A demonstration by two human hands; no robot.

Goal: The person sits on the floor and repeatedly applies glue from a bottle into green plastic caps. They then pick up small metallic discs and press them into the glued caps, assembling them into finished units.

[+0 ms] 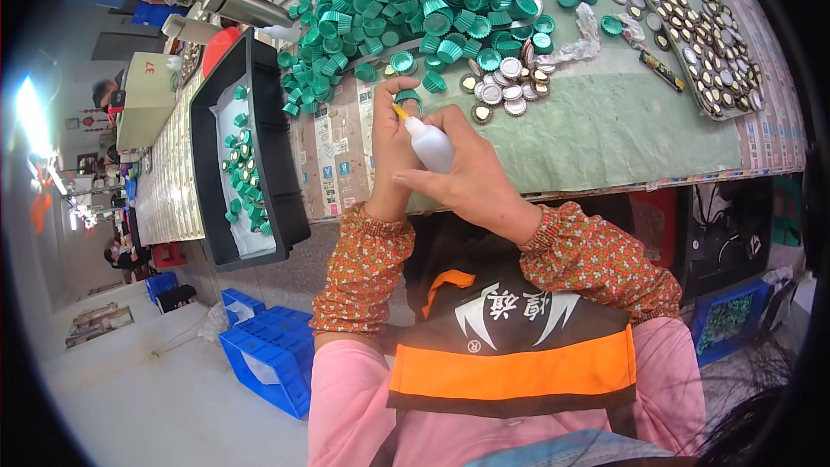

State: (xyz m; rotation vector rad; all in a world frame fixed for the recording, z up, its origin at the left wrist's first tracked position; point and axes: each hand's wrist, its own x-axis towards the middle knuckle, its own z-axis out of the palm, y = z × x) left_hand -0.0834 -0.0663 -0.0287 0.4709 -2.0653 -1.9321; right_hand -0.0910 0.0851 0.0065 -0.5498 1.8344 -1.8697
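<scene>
My right hand [478, 175] grips a white squeeze bottle [431, 150] whose yellow nozzle points up and left. Just beyond the nozzle, my left hand [391, 156] holds a small green fluted cup [410, 99] between curled fingers; its inside is partly hidden. The nozzle tip is close to that cup, but whether they touch cannot be made out. Right of the hands lies a small heap of round metal caps [513, 89], some showing pale undersides. A large pile of green fluted cups [424, 2] spreads over the table behind my hands.
A black plastic crate [288, 151] at the left holds several filled green cups. A tray [719, 111] of dark caps with pale pieces stands at the right, near a yellow-black marker-like stick [661, 71]. Steel flask [246, 4] lies back left. Blue crates [275, 350] sit on the floor.
</scene>
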